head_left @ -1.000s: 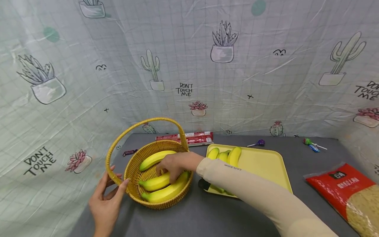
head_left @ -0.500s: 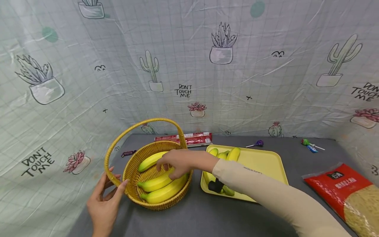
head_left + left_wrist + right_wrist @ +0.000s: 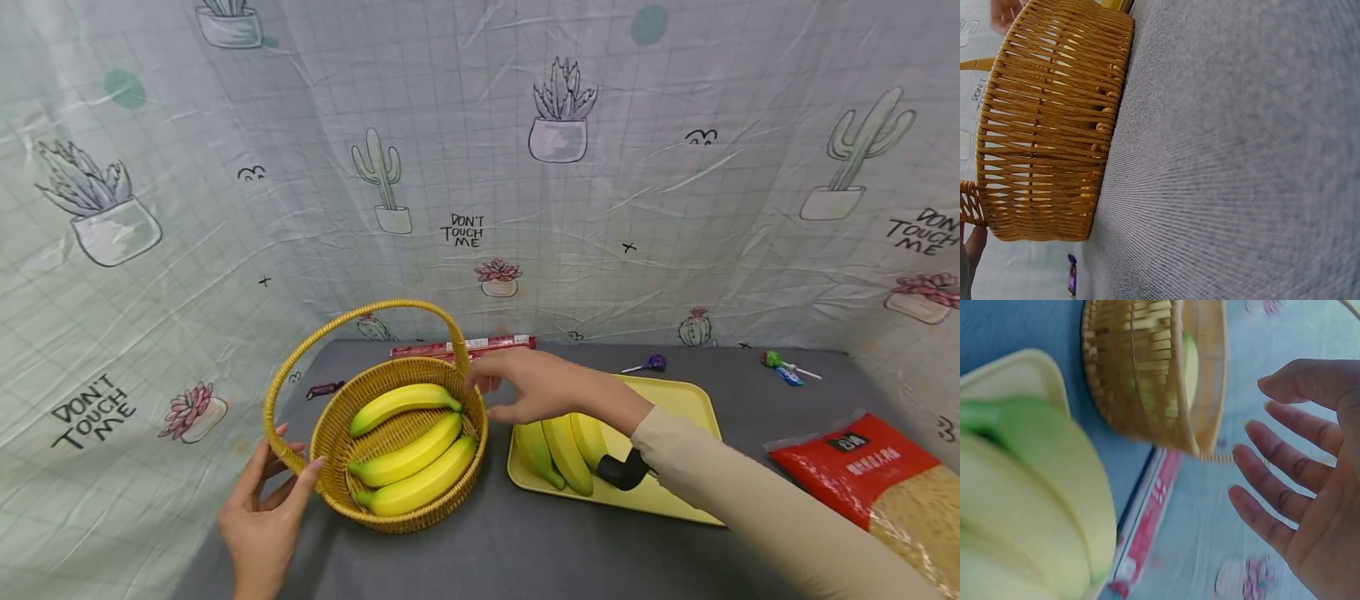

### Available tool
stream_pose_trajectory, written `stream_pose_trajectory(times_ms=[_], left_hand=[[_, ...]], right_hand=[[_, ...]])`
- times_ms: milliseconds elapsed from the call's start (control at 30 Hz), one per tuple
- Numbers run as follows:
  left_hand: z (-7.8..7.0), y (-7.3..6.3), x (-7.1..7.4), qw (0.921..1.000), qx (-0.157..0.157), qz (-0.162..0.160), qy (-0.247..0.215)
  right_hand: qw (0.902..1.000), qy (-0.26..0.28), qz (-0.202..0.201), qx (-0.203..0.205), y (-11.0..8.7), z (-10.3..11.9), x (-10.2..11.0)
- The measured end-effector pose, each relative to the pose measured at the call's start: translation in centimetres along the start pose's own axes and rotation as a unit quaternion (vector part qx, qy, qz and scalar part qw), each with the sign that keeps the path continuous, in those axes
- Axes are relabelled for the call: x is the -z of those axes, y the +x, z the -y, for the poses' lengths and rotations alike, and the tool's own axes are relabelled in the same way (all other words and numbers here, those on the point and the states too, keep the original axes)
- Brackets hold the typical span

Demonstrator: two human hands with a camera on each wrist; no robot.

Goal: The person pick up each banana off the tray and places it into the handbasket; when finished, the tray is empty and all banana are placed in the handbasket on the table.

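Note:
In the head view, my left hand [image 3: 258, 525] grips a yellow wicker basket [image 3: 405, 523] where its handle meets the rim, thumb in front and fingers behind. The left wrist view shows a fingertip [image 3: 977, 240] against that spot. Three bananas lie inside the basket: a back banana [image 3: 401, 406], a middle banana [image 3: 412, 452] and a front banana [image 3: 420, 482]. My right hand [image 3: 528, 385] hovers just past the basket's right rim, holding nothing. Its fingers are spread in the right wrist view. Below it, several bananas [image 3: 566, 454] lie on a pale yellow tray [image 3: 693, 400], partly hidden by my arm.
Behind the basket lies a long red packet [image 3: 498, 342]. A purple-wrapped candy [image 3: 325, 389] sits left of it. Toward the back right are a purple lollipop [image 3: 655, 363] and a green lollipop [image 3: 772, 359]. A red bag [image 3: 855, 458] lies at the right. A printed curtain [image 3: 465, 125] surrounds the table.
My right hand has let go of the middle banana, risen out of the basket and moved right toward the tray. My left hand stays on the basket.

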State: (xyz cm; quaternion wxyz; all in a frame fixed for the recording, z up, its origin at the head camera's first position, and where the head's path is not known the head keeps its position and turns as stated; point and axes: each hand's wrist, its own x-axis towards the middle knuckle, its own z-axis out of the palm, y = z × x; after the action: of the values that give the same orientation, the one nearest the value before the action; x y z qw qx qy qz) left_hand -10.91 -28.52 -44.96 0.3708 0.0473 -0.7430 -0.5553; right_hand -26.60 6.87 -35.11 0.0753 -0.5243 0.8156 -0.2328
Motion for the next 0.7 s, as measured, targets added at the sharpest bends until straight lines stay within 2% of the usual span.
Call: stream_pose_trajectory(times_ms=[200,433,700], left_hand=[[-0.2,-0.1,0.0,1.0000,0.002,-0.005,0.005],[-0.1,-0.1,-0.2,0.9999,0.008,-0.002,0.007],[0.1,-0.1,-0.2,0.9999,0.013,-0.003,0.006]], right_hand=[[0.9967,-0.019,-0.049,-0.061,-3.4,-1.0,1.6],[0.9845,-0.039,-0.094,-0.143,-7.6,-2.5,2.0],[0.9749,-0.037,-0.125,-0.181,-10.7,-4.0,1.0]])
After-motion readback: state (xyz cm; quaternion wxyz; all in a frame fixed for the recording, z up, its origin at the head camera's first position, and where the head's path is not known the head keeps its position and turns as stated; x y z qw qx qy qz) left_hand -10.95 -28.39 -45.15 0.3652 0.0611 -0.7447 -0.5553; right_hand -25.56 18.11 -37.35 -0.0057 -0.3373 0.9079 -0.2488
